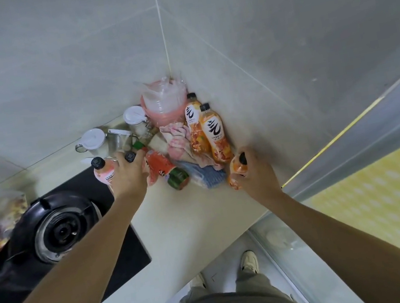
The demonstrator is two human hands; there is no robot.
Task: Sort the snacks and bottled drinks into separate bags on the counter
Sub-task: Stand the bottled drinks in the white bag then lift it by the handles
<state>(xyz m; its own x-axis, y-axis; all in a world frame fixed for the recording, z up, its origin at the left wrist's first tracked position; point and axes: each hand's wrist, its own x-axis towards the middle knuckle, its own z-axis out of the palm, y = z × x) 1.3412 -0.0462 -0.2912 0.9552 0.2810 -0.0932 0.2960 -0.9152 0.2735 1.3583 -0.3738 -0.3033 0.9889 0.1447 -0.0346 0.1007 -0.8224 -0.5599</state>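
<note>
Head view: right hand [255, 171] grips an orange bottle [237, 171], cap up and tilted, mostly hidden. Left hand [129, 174] curls over a red-green bottle [167, 171] lying flat on the counter [179, 221]; grip unclear.

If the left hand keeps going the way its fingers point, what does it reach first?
Probably the steel cup just past the left hand fingertips, with the white-lidded jars behind it. Depth is unclear.

Two upright orange bottles [206, 131] against wall
</note>
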